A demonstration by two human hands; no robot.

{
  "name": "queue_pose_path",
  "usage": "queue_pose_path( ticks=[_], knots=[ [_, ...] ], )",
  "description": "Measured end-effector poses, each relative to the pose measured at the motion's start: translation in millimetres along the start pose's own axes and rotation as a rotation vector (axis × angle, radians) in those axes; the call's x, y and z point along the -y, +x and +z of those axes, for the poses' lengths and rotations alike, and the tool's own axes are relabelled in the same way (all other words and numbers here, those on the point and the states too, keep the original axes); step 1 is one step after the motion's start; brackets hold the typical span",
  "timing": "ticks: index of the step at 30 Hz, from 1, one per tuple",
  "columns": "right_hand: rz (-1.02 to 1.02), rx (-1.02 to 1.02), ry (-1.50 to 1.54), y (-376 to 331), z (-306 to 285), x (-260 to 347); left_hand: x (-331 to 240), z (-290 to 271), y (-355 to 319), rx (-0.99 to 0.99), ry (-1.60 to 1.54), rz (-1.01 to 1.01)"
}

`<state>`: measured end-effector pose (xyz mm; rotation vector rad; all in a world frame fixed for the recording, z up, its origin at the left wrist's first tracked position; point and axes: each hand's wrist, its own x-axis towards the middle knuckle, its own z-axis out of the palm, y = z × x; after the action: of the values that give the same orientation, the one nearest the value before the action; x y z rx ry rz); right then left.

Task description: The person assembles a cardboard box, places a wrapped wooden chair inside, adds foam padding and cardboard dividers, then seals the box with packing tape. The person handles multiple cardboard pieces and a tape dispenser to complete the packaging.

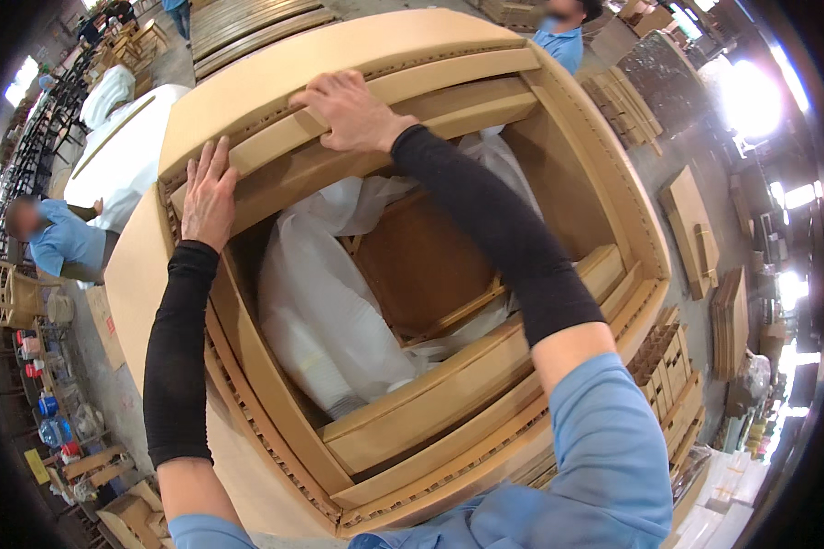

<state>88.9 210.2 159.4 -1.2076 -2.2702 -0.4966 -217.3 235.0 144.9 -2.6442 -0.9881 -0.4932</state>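
A large open cardboard box (558, 78) stands in front of me, its flaps folded outward. Inside lies a brown wooden piece of furniture (430, 256), partly covered by white foam wrap (316, 293). Along the far wall runs a folded cardboard strip (458, 73). My right hand (352, 114) curls its fingers over this strip near its middle. At the far left corner my left hand (209, 201) lies with fingers stretched out, against the strip's left end. Another cardboard piece (430, 393) lines the near side.
A person in blue (73, 238) is at the left beside a white-wrapped item (128, 151). Another person (560, 41) stands beyond the box. Flat cardboard stacks (691, 229) lie on the floor at right. A slatted wooden pallet (247, 27) is at the back.
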Motion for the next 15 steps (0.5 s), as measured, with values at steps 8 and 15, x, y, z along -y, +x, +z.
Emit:
queue_pose_path(
  ticks=[8,15],
  knots=[
    [0.467,-0.384,-0.239,-9.0,-58.9,-90.6,5.1,-0.6,-1.8,0.097,0.084,-0.087],
    [0.698,-0.225,-0.313,-42.2,-20.7,-161.9,-1.2,7.9,3.7,0.078,0.090,-0.092]
  ],
)
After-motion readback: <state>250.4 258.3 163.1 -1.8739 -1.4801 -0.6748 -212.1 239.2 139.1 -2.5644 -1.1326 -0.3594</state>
